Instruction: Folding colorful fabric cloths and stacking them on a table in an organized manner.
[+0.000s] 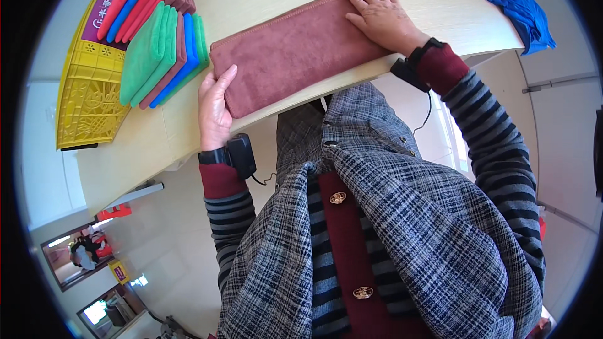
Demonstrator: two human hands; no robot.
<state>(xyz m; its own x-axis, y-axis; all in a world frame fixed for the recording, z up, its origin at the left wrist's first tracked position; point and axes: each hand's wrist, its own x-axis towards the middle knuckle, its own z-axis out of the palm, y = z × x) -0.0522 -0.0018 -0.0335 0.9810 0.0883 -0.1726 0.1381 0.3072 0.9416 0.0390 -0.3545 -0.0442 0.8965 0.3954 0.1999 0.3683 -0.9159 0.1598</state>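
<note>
Your right grip [388, 24] lies flat and open on the folded brown cloth [292, 58], likely light and soft, best pinched at the edge by your left grip [215, 104], whose closure you can't tell.

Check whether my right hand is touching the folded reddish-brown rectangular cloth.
Touching. The head view shows the right hand palm-down on the cloth at its right end, thumb resting on it.
</note>
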